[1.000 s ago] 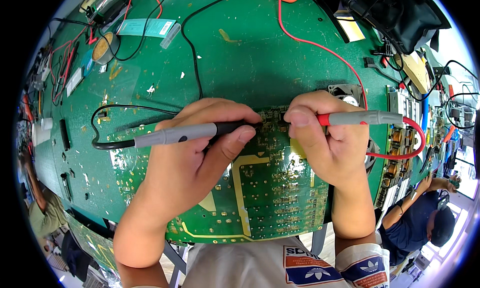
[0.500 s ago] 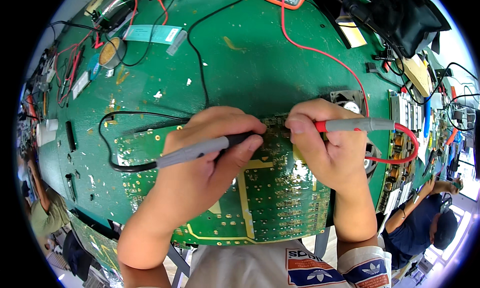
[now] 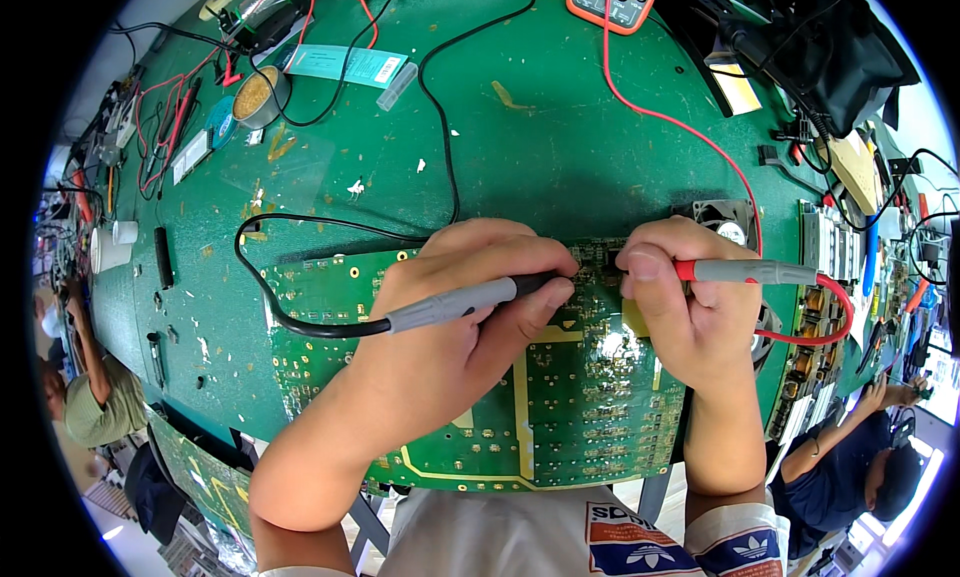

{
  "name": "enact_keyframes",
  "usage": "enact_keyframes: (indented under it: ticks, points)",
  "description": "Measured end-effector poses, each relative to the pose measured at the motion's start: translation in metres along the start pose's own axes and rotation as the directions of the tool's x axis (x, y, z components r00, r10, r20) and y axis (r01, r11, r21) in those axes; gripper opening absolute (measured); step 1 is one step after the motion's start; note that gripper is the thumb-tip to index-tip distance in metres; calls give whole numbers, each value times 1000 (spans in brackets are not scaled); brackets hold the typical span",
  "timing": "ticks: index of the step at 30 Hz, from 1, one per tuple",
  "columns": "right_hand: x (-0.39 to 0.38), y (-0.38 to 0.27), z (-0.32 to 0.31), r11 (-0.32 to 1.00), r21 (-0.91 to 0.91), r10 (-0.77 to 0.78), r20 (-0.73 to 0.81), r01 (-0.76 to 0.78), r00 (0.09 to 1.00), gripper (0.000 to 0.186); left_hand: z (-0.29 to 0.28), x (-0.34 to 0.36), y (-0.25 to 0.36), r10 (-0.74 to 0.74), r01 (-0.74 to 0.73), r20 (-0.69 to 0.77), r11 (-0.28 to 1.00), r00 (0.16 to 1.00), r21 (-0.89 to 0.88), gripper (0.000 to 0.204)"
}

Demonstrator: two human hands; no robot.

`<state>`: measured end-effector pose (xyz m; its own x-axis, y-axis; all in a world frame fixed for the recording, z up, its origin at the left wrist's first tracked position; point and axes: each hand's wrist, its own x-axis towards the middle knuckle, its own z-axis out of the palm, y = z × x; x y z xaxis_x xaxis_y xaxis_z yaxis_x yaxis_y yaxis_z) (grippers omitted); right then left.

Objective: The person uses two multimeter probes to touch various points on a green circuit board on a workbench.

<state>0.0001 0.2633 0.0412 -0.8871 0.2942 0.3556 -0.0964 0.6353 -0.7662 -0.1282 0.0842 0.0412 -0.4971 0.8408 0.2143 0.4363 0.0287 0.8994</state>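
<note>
A large green circuit board lies at the near edge of the bench, below both hands. My left hand is closed round a black-and-grey test probe, whose black lead loops off to the left. In my right hand is a red-and-grey test probe, pinched near its front end. Both hands are close together over the board's far edge. My fingers hide the two probe tips, so contact with the board cannot be seen. Part of an orange multimeter shows at the top; the red lead runs up to it.
A small fan stands beyond my right hand. On the left are a round tin and a pale blue-green packet. More circuit assemblies line the right side. Other people sit at both sides.
The whole view has shifted, so the bench and hands appear farther right and more of the multimeter shows. Both hands keep their probes in about the same place over the board.
</note>
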Motion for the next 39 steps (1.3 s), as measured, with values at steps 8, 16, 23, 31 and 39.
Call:
enact_keyframes:
  ticks: [8,16,23,31,39]
  points:
    - [-2,-1,-2,999,21,35,-13,-35,999,8,0,1,2,-6,6,6,1000,1000,10,13]
    - [0,-2,0,999,41,25,-13,-25,1000,7,0,0,3,-42,42,19,999,999,-2,13]
    - [1,-2,0,998,50,41,-11,-40,999,7,-1,0,3,-37,37,24,999,999,17,13]
    - [1,-3,-1,999,26,35,-2,-35,999,7,0,0,4,-39,38,20,999,999,22,12]
    - [2,-2,1,1000,1,14,-11,-14,1000,9,-1,0,4,-29,29,21,1000,999,-7,13]
